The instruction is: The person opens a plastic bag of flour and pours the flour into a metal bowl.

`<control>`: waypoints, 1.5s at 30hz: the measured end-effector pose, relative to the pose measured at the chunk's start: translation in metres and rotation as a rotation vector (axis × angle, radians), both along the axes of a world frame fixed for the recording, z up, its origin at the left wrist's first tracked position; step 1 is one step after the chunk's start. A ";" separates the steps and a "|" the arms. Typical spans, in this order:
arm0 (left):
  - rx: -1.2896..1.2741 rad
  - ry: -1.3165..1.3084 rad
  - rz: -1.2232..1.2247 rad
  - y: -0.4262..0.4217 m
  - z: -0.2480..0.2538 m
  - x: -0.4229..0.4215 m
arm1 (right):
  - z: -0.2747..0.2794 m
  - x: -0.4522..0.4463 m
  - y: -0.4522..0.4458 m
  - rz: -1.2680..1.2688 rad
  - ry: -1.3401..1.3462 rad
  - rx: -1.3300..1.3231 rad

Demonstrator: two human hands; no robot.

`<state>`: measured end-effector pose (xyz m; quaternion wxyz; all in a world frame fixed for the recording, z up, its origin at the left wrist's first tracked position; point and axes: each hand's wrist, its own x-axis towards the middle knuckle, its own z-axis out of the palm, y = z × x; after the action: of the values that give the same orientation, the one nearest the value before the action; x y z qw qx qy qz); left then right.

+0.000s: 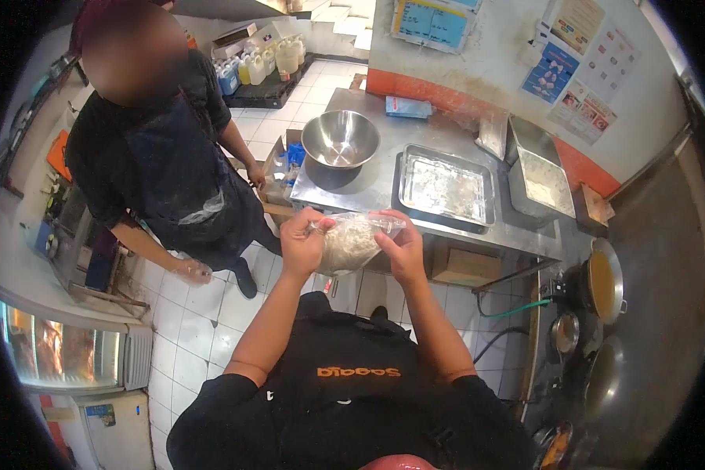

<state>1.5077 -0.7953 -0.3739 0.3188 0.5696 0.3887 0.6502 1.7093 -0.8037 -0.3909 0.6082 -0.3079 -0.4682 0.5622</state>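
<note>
Between my two hands hangs a clear plastic bag [348, 249] with pale, flour-like contents, held in front of the metal table's near edge. My left hand [302, 244] is closed on the bag's upper left corner. At the upper right side, my right hand [402, 249] pinches the plastic with the thumb in front. Beyond the bag on the table are a steel mixing bowl [341, 141] and a shallow metal tray [446, 186] dusted with white powder.
A co-worker in a dark apron [188, 172] stands at the left. Deep metal containers [536, 184], one with white powder, sit on the table's right end. A wok of yellowish liquid [601, 283] is at the right. A glass-front display case [63, 348] stands lower left.
</note>
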 end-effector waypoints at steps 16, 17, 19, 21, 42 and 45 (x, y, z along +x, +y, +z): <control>-0.158 0.427 0.401 0.021 -0.026 -0.068 | 0.003 -0.042 0.128 -0.290 -0.386 0.015; -0.199 0.428 0.382 0.016 -0.042 -0.067 | 0.001 -0.039 0.136 -0.307 -0.404 0.007; -0.395 0.353 0.318 0.002 -0.086 -0.066 | -0.014 -0.034 0.155 -0.313 -0.419 -0.003; -0.464 0.390 0.261 -0.020 -0.121 -0.068 | -0.044 -0.024 0.180 -0.291 -0.284 -0.051; -0.824 0.385 0.108 -0.075 -0.175 -0.080 | -0.104 -0.006 0.221 -0.334 -0.494 -0.105; -0.793 0.470 0.099 -0.074 -0.197 -0.087 | -0.106 -0.004 0.217 -0.339 -0.533 -0.092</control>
<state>1.4208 -0.8693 -0.5706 0.3839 0.5164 0.6957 0.3192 1.7049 -0.5864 -0.4969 0.5346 -0.5453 -0.5271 0.3728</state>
